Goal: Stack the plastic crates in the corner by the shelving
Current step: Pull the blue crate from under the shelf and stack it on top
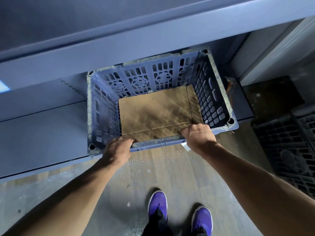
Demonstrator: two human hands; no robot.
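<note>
i had left hand [117,150] and right hand [197,135] clamped over the near rim of the blue plastic crate [214,92], fingers inside by its cardboard sheet [156,113]; shelving [51,130] beyond them, black crates [289,147] rightward.

You work from a single view. The wide-angle head camera looks forward and steeply down from above your arms. The blue crate [209,99] sits at centre frame at close range, with your left hand [117,149] and right hand [197,135] just below it. The shelving [119,40] fills the top and your shoes [157,203] mark the bottom edge.
</note>
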